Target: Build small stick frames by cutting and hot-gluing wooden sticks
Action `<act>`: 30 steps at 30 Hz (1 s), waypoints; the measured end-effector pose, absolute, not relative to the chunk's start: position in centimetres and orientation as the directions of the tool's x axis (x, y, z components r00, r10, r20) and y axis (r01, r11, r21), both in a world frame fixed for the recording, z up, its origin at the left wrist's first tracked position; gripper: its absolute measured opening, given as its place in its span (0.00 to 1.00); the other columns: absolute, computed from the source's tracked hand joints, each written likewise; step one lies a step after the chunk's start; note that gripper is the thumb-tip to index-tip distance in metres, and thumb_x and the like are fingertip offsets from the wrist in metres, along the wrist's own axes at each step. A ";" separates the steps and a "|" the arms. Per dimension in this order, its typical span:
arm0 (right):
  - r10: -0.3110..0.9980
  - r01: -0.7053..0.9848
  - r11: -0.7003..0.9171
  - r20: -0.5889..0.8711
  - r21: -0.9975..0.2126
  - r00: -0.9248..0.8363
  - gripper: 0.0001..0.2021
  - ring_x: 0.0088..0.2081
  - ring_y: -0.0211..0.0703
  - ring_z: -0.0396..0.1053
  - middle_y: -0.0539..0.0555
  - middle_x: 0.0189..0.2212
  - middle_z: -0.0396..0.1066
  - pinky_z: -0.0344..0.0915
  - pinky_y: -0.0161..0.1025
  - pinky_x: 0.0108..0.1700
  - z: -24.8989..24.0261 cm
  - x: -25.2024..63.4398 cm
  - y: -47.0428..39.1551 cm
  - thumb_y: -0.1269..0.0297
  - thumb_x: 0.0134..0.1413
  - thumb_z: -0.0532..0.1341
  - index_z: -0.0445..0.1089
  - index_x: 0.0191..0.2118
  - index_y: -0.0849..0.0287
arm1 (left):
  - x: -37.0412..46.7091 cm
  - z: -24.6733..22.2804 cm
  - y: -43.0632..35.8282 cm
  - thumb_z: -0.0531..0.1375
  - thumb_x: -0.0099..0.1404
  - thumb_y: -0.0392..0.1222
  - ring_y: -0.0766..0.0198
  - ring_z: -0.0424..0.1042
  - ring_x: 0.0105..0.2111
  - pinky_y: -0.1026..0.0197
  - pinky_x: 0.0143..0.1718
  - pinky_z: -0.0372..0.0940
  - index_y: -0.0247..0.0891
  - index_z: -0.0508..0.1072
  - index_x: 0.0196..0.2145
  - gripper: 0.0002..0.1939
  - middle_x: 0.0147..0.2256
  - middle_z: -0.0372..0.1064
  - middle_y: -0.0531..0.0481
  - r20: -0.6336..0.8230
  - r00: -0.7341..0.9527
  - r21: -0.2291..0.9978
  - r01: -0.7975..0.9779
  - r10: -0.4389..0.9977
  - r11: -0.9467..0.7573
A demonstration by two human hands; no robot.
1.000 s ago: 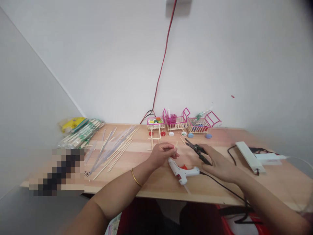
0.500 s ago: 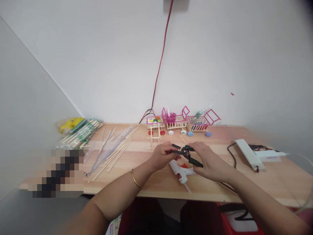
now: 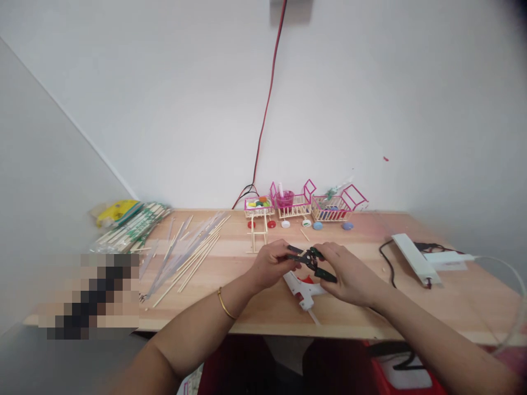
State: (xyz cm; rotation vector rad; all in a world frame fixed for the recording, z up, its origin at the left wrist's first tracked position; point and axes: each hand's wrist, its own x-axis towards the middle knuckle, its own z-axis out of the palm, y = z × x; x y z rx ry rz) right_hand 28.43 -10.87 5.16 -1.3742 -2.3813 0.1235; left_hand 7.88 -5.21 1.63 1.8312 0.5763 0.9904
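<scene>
My right hand (image 3: 349,274) grips black pliers (image 3: 309,260) by their dark green handles, which stand apart. Its jaws point left towards my left hand (image 3: 274,266), whose fingers are pinched together at the jaw tips. A short pale wooden stick (image 3: 303,253) shows at the jaws; my left fingers hide most of it. Below the pliers, a white glue gun (image 3: 302,291) with a red trigger lies on the table, a clear glue stick poking from its rear. Beyond my left hand stands a small frame of wooden sticks (image 3: 258,235).
Three small stick baskets with pink rims (image 3: 293,209) line the wall, with several bottle caps (image 3: 317,225) before them. Loose sticks (image 3: 200,258) and packaged sticks (image 3: 135,225) lie left. A white power strip (image 3: 415,260) and cables are on the right.
The view has shifted slightly. Both hands keep their hold, and the pliers stay between them with only a slight change of angle.
</scene>
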 end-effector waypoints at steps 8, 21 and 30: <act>0.886 0.840 0.456 0.240 -0.294 -0.397 0.08 0.29 0.43 0.63 0.52 0.27 0.66 0.58 0.37 0.29 4.3 29.3 -10.2 0.69 0.42 0.57 0.59 0.33 0.57 | 8.1 1.7 -5.2 0.59 0.57 0.44 0.68 0.69 0.26 0.66 0.28 0.63 0.34 0.75 0.27 0.10 0.28 0.66 0.48 0.315 0.562 0.931 -0.025 0.765 -0.365; 0.995 0.995 0.093 0.052 -0.046 -0.090 0.27 0.46 0.59 0.65 0.64 0.45 0.67 0.59 0.50 0.45 -0.1 37.9 -7.6 0.49 0.43 0.58 0.66 0.47 0.62 | 8.9 1.7 -4.9 0.66 0.48 0.45 0.62 0.71 0.28 0.62 0.27 0.65 0.30 0.70 0.27 0.15 0.25 0.66 0.49 0.052 0.474 0.955 -0.282 0.879 0.095; 0.995 0.975 0.074 0.078 -0.208 -0.059 0.15 0.39 0.46 0.68 0.56 0.37 0.73 0.59 0.38 0.37 1.2 33.5 -3.8 0.53 0.52 0.54 0.71 0.38 0.56 | 9.1 1.2 -4.7 0.65 0.48 0.47 0.67 0.67 0.24 0.64 0.26 0.63 0.30 0.70 0.27 0.15 0.23 0.66 0.50 0.024 0.473 0.965 -0.240 0.881 0.103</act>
